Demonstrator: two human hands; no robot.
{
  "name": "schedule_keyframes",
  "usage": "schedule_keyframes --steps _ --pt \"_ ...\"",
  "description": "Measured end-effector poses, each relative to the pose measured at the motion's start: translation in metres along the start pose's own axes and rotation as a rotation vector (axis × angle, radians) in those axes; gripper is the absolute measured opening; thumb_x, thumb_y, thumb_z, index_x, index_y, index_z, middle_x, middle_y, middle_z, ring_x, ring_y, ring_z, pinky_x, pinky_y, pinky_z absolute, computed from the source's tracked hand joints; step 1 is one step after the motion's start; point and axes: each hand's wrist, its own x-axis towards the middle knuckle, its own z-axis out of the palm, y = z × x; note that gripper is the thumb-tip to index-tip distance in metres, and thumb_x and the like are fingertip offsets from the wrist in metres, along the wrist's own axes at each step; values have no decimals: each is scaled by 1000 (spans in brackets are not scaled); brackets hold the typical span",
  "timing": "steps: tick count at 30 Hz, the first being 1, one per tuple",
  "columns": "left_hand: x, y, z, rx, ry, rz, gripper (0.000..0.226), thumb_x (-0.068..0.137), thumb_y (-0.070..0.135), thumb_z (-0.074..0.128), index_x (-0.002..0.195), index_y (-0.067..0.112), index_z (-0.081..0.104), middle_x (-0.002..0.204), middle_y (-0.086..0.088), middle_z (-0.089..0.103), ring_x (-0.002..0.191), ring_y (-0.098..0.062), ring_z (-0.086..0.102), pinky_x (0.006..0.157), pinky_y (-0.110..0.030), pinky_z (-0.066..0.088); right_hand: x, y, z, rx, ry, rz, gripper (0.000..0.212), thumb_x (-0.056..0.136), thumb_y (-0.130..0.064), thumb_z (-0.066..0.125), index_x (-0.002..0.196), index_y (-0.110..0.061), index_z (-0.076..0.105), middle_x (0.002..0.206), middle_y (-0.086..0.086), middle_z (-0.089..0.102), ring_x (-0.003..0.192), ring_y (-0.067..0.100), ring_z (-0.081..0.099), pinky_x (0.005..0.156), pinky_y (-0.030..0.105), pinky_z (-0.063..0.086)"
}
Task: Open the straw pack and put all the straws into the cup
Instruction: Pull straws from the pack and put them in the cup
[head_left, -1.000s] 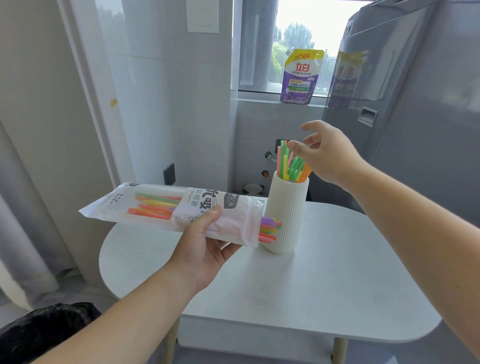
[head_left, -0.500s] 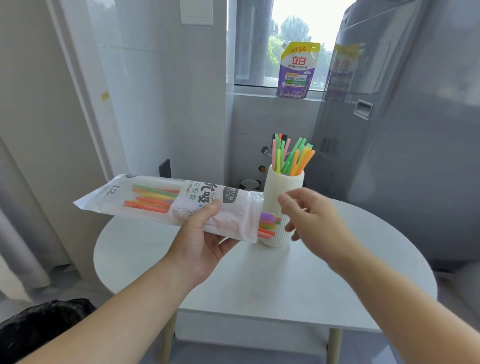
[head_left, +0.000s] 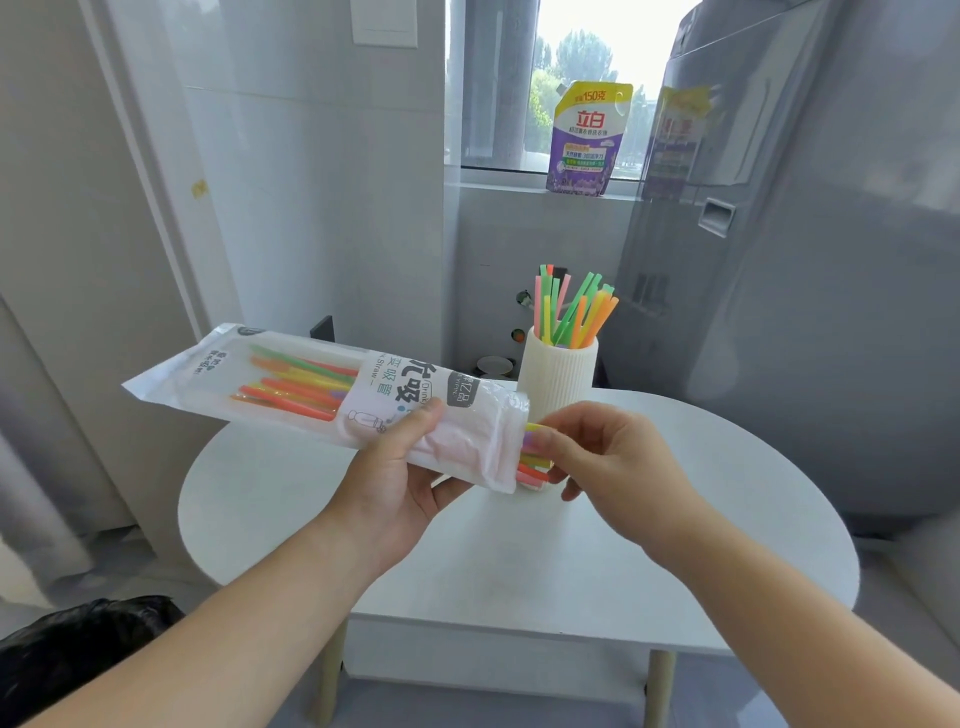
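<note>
My left hand (head_left: 396, 483) grips the clear straw pack (head_left: 311, 395) from below, holding it roughly level above the table with its open end to the right. Several coloured straws (head_left: 291, 389) lie inside, and their ends (head_left: 535, 462) stick out of the opening. My right hand (head_left: 608, 462) pinches those protruding ends with thumb and fingers. Just behind the pack's open end stands a white ribbed cup (head_left: 558, 374) with several coloured straws (head_left: 571, 309) upright in it.
The white oval table (head_left: 571, 561) carries the cup. A grey appliance (head_left: 810, 270) stands close at the right. A purple detergent pouch (head_left: 587, 140) sits on the window sill. A black bag (head_left: 78, 654) lies on the floor at lower left. Wall at the left.
My right hand came down from the straws in the cup to the pack's open end and took hold of the protruding straw ends. The pack stayed in my left hand.
</note>
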Motion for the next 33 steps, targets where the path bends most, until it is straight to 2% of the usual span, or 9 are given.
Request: schedule_keyframes --steps 3,7,10,12,18,24,29,31,33 --pt "0 0 -1 -15 -5 -14 41 83 28 75 123 24 69 107 -2 81 89 -16 79 63 -32 63 1 2 -7 -42 76 -41 14 96 -13 64 86 -14 74 64 -3 72 55 9 65 54 20 53" --pt "1 0 -5 -40 10 -33 30 93 26 70 124 23 70 110 -3 81 90 -17 79 65 -32 63 3 6 -13 45 138 36 17 98 -14 60 89 -12 74 67 2 72 57 11 66 57 22 55" --pt "1 0 -5 -38 19 -35 29 94 25 69 124 23 69 107 -3 81 88 -17 79 64 -32 63 4 7 -13 218 91 115 11 98 -20 64 98 -13 73 81 12 74 62 16 65 62 27 55" --pt "1 -1 -4 -35 17 -38 28 95 25 69 122 23 70 107 -3 81 87 -17 79 64 -31 63 3 8 -11 259 59 121 10 94 -20 69 102 -15 72 79 10 74 62 15 64 61 26 54" --pt "1 0 -4 -46 30 -28 22 96 23 68 118 23 70 102 -3 82 84 -17 80 62 -31 63 8 9 -19 305 128 150 10 97 -11 65 94 -7 74 69 5 72 57 13 62 58 25 52" --pt "2 5 -5 -60 51 -10 35 98 23 66 132 20 65 102 -4 82 84 -18 80 61 -32 63 10 14 -26 395 186 226 13 96 -19 67 93 -9 74 69 3 65 53 13 56 50 25 48" --pt "2 3 -3 -68 45 -17 33 97 23 67 130 22 66 103 -4 82 86 -19 80 61 -32 63 10 12 -21 568 91 315 46 72 -44 80 102 -9 73 68 2 63 54 14 54 48 26 49" --pt "1 2 -2 -72 40 -20 32 96 22 68 127 22 67 104 -4 82 87 -19 80 61 -32 63 9 13 -15 607 56 344 49 69 -42 82 104 -10 73 69 2 62 54 14 54 48 25 49" --pt "1 2 -2 -76 35 -22 31 95 22 69 125 23 68 104 -4 82 87 -19 80 60 -32 63 9 15 -11 639 58 353 41 76 -35 81 106 -8 73 70 2 61 54 13 53 49 24 49"
